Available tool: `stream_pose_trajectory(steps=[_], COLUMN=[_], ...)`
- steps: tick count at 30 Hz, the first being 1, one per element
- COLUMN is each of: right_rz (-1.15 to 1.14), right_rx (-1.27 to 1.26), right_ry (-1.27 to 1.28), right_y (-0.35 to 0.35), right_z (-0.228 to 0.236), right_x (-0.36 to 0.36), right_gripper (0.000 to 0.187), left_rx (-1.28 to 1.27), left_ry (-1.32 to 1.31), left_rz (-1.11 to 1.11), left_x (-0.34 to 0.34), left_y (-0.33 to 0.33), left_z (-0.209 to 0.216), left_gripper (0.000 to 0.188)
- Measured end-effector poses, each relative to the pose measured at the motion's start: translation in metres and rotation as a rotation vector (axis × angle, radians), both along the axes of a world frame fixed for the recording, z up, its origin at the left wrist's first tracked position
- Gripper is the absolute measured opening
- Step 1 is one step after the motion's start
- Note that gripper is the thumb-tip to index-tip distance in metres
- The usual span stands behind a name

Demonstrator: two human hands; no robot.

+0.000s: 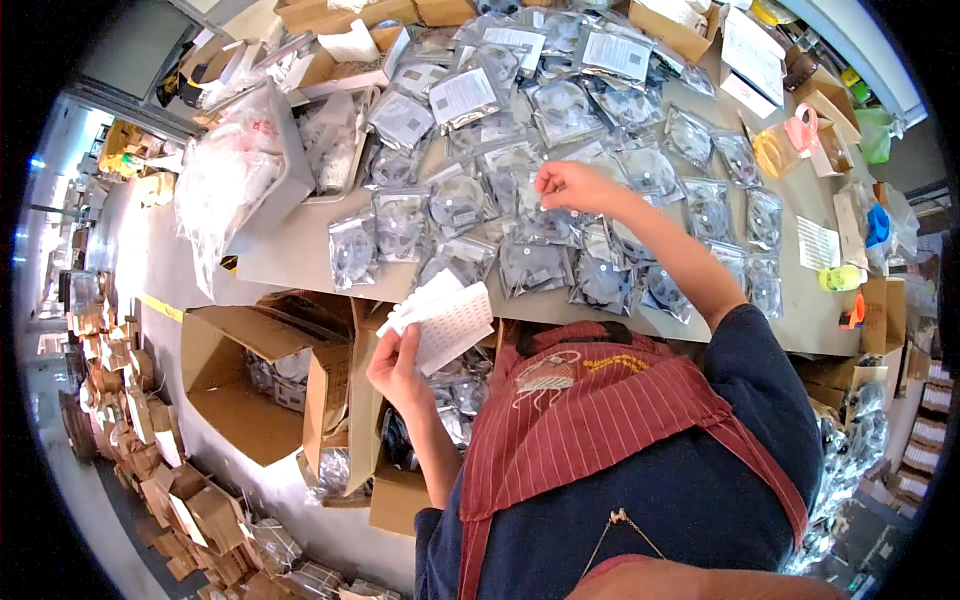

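My left hand (398, 372) grips a small stack of white printed sheets (452, 325) between thumb and fingers, just off the table's near edge. Over the middle of the table is my right hand (572, 188), its fingers curled together. Whatever is in that pinch, if anything, is too small to make out. Below it lie clear zip bags (540, 262), each with a grey, disc-like part inside. Rows of similar bags (458, 202) cover much of the table. Some bags at the back carry a white printed sheet (465, 97) on top.
A grey bin (285, 165) full of clear plastic bags stands at the table's left. Below the near edge sit open cardboard boxes (250, 375). On the right are a pink-handled clear jug (785, 145), a yellow-green bottle (842, 279) and a paper sheet (818, 243).
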State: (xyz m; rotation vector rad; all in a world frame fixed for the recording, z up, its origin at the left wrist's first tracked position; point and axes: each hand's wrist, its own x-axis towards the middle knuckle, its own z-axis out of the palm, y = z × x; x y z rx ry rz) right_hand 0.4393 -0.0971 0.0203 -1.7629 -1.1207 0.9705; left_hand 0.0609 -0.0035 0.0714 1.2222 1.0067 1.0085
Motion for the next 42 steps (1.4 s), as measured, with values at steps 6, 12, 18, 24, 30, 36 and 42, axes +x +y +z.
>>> stream_pose_trajectory(steps=[6,12,18,24,30,36,42], right_rz=[0.077,0.050,-0.044,-0.224,-0.061,0.085,0.454], right_rx=[-0.008,-0.254,-0.046,-0.532,-0.649,-0.457,-0.087], right_ry=[-0.969,-0.912,-0.470,-0.909,-1.055,-1.135,-1.067], right_y=[0.022,0.018,0.048,0.095,0.113,0.063,-0.073], right_z=[-0.015,0.007,-0.001,0.014,-0.001,0.034,0.060], right_x=[-0.031,-0.014,0.069,0.122,0.107,0.098,0.050], right_gripper=[0.025,0.034,0.047,0.064,0.048,0.025,0.026], left_rx=[0.043,-0.034,-0.061,-0.060,-0.112,-0.123,-0.094], left_ry=[-0.003,-0.041,-0.047,-0.074,-0.067,-0.063,-0.041], left_rz=[-0.029,-0.027,-0.039,-0.019,-0.119,-0.112,-0.117], left_x=[0.017,0.022,0.034,0.057,0.074,0.072,0.066], left_y=[-0.002,-0.002,0.007,0.016,0.024,0.027,0.025], left_z=[0.005,-0.009,-0.009,-0.004,-0.011,0.003,-0.005], left_gripper=[0.023,0.022,0.020,0.018,0.019,0.017,0.018])
